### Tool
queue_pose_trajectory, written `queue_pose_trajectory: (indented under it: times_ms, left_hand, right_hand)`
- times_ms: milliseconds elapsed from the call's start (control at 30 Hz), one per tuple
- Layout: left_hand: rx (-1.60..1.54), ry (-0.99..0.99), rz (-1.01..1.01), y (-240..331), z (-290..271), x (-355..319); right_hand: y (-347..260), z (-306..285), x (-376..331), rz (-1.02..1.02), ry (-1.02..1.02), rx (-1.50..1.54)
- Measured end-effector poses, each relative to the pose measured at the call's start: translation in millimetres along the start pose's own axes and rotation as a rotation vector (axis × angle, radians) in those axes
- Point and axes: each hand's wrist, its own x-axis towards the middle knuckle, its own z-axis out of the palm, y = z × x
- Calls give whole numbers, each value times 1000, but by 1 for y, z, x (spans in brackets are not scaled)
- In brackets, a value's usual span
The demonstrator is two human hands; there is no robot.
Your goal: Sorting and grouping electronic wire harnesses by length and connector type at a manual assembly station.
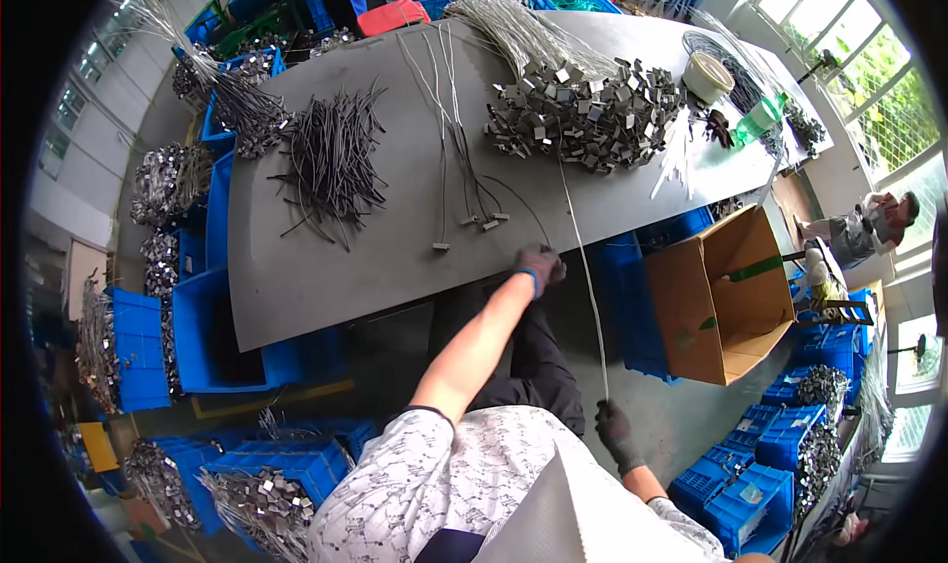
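1. While the person faced the grey table [395, 277], a pale cable [590, 284] ran over its near edge — from a pile of metal blocks [592, 119] at 1 o'clock down to the right hand [617, 433], between 4 and 5 o'clock.
2. That right hand, in a dark glove, was closed round the cable's lower end, which stretched almost straight to it, well below the tabletop.
3. Near the middle, slightly toward 3 o'clock, the left hand [538, 265] was at the table edge, gloved, its fingers curled in. A thin dark strand [523, 200] met its fingertips, though whether they pinched it I could not tell; the pale cable passed just beside, on the 3 o'clock side.
4. Toward 12 o'clock from the centre lay a few cables with small metal ends [490, 225], close to the left hand. A spread bundle of dark strands [341, 158] lay at 10 o'clock.
5. At 2 o'clock stood a pale tub [708, 81] — a green bottle [758, 120] near it.
6. Off the table, an open cardboard box [691, 311] was tilted at 3 o'clock, and a blue crate [202, 316] stood between 8 and 9 o'clock.
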Motion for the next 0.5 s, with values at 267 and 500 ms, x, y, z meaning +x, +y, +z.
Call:
queue_pose_trajectory:
  times_ms: [267,500]
  left_hand:
    - [-227,166,-76,-78,49,-28]
    - [-68,139,494,73,80,-55]
  right_hand:
    - [105,-15,-112,243,-341,-66]
    - [133,-40,-108,219,-337,-403]
